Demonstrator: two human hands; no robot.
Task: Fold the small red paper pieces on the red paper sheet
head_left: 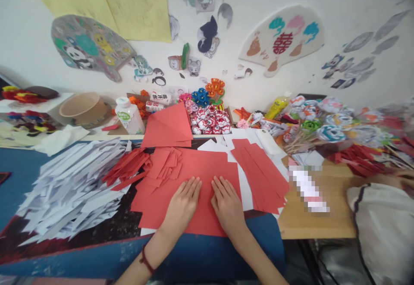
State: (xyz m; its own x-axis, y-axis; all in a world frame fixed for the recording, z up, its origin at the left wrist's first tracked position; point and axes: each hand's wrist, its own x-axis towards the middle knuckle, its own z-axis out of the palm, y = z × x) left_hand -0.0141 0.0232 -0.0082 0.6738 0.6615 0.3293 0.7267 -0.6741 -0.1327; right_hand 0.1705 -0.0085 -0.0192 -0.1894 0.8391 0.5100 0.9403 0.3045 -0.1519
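Large red paper sheets (pixel 207 164) lie stacked on the table in front of me. My left hand (pixel 186 201) rests flat on the top sheet, fingers stretched out and close together. A short gap to the right, my right hand (pixel 226 201) lies on the same paper with its fingers extended. Neither hand grips anything. Small cut red pieces (pixel 166 164) sit on the sheets beyond my left hand. Long red strips (pixel 258 173) are fanned over white paper to the right of my right hand. Folded red strips (pixel 129 164) are heaped at the left.
A big pile of folded white paper strips (pixel 77 190) covers the left side. At the back stand a white bottle (pixel 130 116), a red folded sheet (pixel 168 127) and red-and-white paper flowers (pixel 211 120). Paper flowers on sticks (pixel 330 125) lie right, near a wooden tabletop (pixel 336 216).
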